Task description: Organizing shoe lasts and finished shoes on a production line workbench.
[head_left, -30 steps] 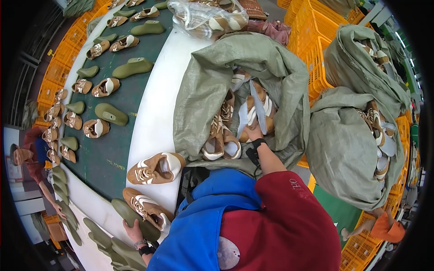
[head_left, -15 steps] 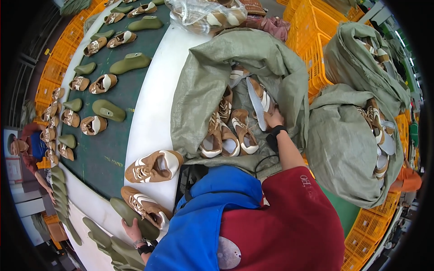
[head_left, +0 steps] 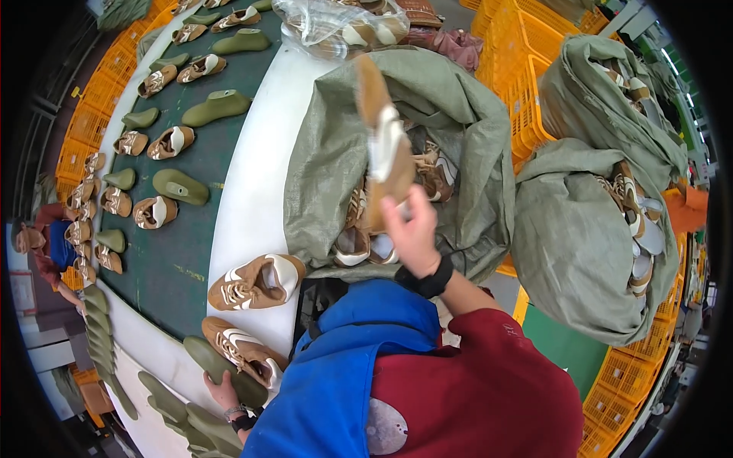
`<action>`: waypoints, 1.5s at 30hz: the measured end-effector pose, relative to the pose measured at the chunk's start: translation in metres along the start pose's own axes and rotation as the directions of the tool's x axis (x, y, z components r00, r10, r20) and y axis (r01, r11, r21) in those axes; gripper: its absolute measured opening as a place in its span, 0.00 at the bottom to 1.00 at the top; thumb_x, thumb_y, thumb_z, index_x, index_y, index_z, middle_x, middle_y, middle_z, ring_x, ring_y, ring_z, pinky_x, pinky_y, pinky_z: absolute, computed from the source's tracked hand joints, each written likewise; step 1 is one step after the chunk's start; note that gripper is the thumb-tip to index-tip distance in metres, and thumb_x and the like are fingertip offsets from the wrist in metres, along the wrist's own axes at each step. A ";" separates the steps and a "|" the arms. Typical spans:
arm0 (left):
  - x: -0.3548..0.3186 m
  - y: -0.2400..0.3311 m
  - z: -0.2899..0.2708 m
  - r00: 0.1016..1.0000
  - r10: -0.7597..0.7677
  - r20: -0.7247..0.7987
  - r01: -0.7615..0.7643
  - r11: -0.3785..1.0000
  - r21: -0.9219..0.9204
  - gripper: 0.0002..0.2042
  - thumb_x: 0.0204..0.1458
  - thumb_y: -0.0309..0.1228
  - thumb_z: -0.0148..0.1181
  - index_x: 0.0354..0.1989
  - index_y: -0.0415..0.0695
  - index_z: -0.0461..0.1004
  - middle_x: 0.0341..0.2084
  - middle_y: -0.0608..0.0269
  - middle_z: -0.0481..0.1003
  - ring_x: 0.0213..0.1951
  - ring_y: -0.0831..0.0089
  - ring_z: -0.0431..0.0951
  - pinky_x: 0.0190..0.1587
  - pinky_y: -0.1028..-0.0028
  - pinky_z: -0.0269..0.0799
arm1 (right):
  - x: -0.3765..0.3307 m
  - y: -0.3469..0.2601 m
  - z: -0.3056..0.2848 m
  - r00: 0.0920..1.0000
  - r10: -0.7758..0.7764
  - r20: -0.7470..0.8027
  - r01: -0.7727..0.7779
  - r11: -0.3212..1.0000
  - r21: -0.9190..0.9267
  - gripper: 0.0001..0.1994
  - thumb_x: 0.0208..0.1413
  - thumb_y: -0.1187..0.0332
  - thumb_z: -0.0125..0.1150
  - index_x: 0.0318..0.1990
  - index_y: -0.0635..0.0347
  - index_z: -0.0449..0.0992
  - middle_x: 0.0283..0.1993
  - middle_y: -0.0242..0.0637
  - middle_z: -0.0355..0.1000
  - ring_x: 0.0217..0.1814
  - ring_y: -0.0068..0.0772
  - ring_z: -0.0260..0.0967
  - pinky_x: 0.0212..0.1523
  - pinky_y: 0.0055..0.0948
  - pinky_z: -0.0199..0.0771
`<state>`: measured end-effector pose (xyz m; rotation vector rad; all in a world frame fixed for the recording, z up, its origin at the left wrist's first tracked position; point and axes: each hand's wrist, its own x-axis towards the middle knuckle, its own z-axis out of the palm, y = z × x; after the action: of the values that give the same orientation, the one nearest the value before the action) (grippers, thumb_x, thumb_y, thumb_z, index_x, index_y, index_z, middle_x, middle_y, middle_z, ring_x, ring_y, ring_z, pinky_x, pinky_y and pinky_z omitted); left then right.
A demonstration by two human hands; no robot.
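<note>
My right hand (head_left: 413, 233) grips a brown and white sneaker upper (head_left: 389, 149) by its heel end, its toe pointing up and slightly blurred. It is raised over the large grey-green woven sack (head_left: 321, 179), where several more brown sneakers (head_left: 438, 174) lie. At the lower left, my left hand (head_left: 222, 392) is closed around an olive green shoe last (head_left: 205, 359). Beside that last, a brown sneaker (head_left: 243, 349) lies on the white table edge, and another sneaker (head_left: 256, 282) sits just beyond it.
A dark green belt (head_left: 183, 252) carries rows of sneakers and green lasts. More lasts (head_left: 172, 401) lie at the lower left. Two filled sacks (head_left: 584, 244) and yellow crates (head_left: 527, 99) stand on the right. Across the belt, a person (head_left: 50, 244) reaches toward lasts.
My right hand has lifted a sneaker out of the sack and swung it left and up. My left hand stays on the green last.
</note>
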<state>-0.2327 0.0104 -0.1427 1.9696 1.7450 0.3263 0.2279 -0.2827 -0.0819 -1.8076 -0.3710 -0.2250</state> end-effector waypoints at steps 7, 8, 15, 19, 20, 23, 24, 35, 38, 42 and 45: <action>0.000 0.004 0.001 1.000 -0.016 -0.007 0.016 0.999 0.043 0.32 0.41 0.31 0.62 0.56 0.37 0.58 0.49 0.45 0.66 0.48 0.57 0.69 0.52 0.67 0.62 | -0.009 -0.024 0.115 0.591 -0.588 0.553 0.710 0.704 -0.010 0.06 0.42 0.68 0.57 0.29 0.55 0.68 0.26 0.32 0.65 0.33 0.33 0.62 0.40 0.31 0.58; -0.001 0.006 0.002 1.000 -0.017 0.000 0.017 0.999 0.033 0.32 0.41 0.31 0.62 0.56 0.37 0.58 0.49 0.45 0.67 0.48 0.57 0.69 0.52 0.67 0.62 | -0.015 -0.014 0.131 0.505 -0.478 0.719 0.743 0.664 -0.080 0.07 0.45 0.69 0.53 0.33 0.54 0.70 0.28 0.30 0.67 0.36 0.32 0.64 0.41 0.32 0.58; -0.005 0.003 0.001 0.999 -0.035 -0.001 0.035 0.999 -0.002 0.32 0.41 0.31 0.62 0.56 0.37 0.57 0.48 0.46 0.67 0.47 0.57 0.69 0.51 0.67 0.63 | 0.041 0.007 0.103 0.783 -0.050 0.620 -0.054 0.988 0.148 0.11 0.49 0.68 0.55 0.41 0.59 0.75 0.34 0.41 0.74 0.36 0.31 0.72 0.38 0.29 0.70; -0.001 0.005 0.000 0.999 -0.051 0.008 0.051 0.999 0.013 0.32 0.41 0.30 0.62 0.56 0.37 0.57 0.48 0.46 0.67 0.47 0.58 0.69 0.51 0.67 0.63 | 0.085 0.127 0.028 0.986 0.157 -0.064 -0.157 0.988 -0.003 0.07 0.52 0.69 0.53 0.36 0.57 0.76 0.24 0.38 0.73 0.25 0.27 0.69 0.29 0.25 0.69; -0.002 0.008 0.000 0.998 -0.064 0.007 0.063 0.998 0.022 0.32 0.41 0.30 0.62 0.56 0.38 0.57 0.48 0.46 0.67 0.47 0.59 0.69 0.50 0.68 0.63 | 0.085 0.174 0.008 0.967 0.209 -0.148 -0.229 0.965 -0.130 0.08 0.52 0.67 0.52 0.36 0.58 0.75 0.26 0.44 0.73 0.28 0.38 0.72 0.30 0.30 0.70; -0.001 0.004 -0.001 0.999 -0.034 -0.002 0.034 0.999 -0.001 0.32 0.41 0.30 0.62 0.57 0.39 0.57 0.46 0.48 0.68 0.45 0.60 0.70 0.49 0.68 0.65 | 0.054 0.261 -0.032 0.822 0.540 0.180 -0.238 0.613 -0.753 0.08 0.51 0.71 0.47 0.35 0.57 0.74 0.38 0.51 0.71 0.44 0.54 0.68 0.42 0.45 0.67; 0.000 0.004 0.000 0.999 -0.038 -0.008 0.038 0.999 0.005 0.32 0.41 0.30 0.62 0.57 0.39 0.57 0.46 0.48 0.68 0.45 0.60 0.70 0.49 0.68 0.65 | 0.038 0.282 -0.040 0.726 0.615 0.308 -0.120 0.555 -0.823 0.11 0.50 0.72 0.47 0.41 0.56 0.72 0.48 0.49 0.67 0.50 0.50 0.65 0.47 0.43 0.67; 0.001 0.002 0.000 0.995 -0.097 0.024 0.098 0.995 -0.034 0.32 0.41 0.29 0.62 0.57 0.41 0.57 0.43 0.48 0.70 0.43 0.61 0.71 0.47 0.68 0.66 | 0.015 0.252 -0.053 0.519 0.759 0.392 0.242 0.309 -0.920 0.13 0.52 0.63 0.49 0.36 0.59 0.78 0.42 0.45 0.73 0.47 0.41 0.70 0.46 0.40 0.68; 0.003 -0.006 -0.001 0.998 -0.064 0.001 0.064 0.998 0.021 0.32 0.41 0.30 0.62 0.57 0.40 0.57 0.44 0.47 0.70 0.43 0.60 0.71 0.47 0.68 0.66 | 0.041 0.170 -0.069 0.700 0.576 0.423 -0.102 0.667 -0.738 0.20 0.41 0.55 0.61 0.42 0.55 0.75 0.40 0.48 0.72 0.44 0.48 0.69 0.46 0.37 0.68; -0.003 0.014 -0.003 0.996 -0.084 -0.009 0.084 0.995 0.052 0.32 0.40 0.30 0.62 0.56 0.39 0.58 0.44 0.47 0.70 0.44 0.59 0.71 0.47 0.67 0.66 | 0.079 0.026 -0.093 0.801 0.404 0.443 -0.493 0.864 0.104 0.11 0.50 0.66 0.60 0.36 0.65 0.71 0.32 0.29 0.71 0.34 0.15 0.65 0.33 0.18 0.65; -0.004 0.010 -0.002 0.995 -0.102 -0.009 0.102 0.995 0.011 0.32 0.40 0.31 0.63 0.56 0.39 0.58 0.44 0.47 0.70 0.43 0.59 0.72 0.47 0.67 0.66 | 0.078 -0.062 -0.099 0.845 0.147 0.515 -0.353 0.876 0.329 0.10 0.48 0.69 0.61 0.36 0.64 0.71 0.33 0.28 0.69 0.34 0.17 0.65 0.36 0.18 0.64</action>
<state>-0.2250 0.0065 -0.1354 1.8820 1.8487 0.2902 0.2818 -0.3529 0.0273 -1.4477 -0.4740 0.4753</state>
